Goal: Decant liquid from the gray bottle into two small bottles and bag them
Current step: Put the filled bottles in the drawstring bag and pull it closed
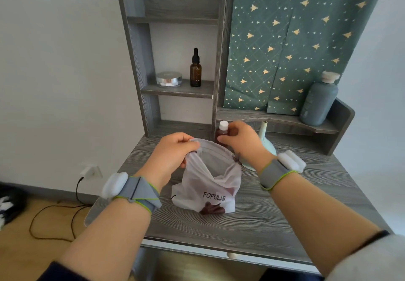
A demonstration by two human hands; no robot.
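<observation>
We pinch white mesh bag rim with left grip; right grip holds brown white-capped bottle at bag's 1 o'clock.

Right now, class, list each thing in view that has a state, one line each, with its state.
Drawstring bag: mouth held open by left hand.
Small brown bottle: capped, upright, gripped by right hand.
Gray bottle: capped, upright on shelf.
Funnel: wide end down on desk.
Dropper bottle: closed, upright.
Silver compact: lid shut.
</observation>
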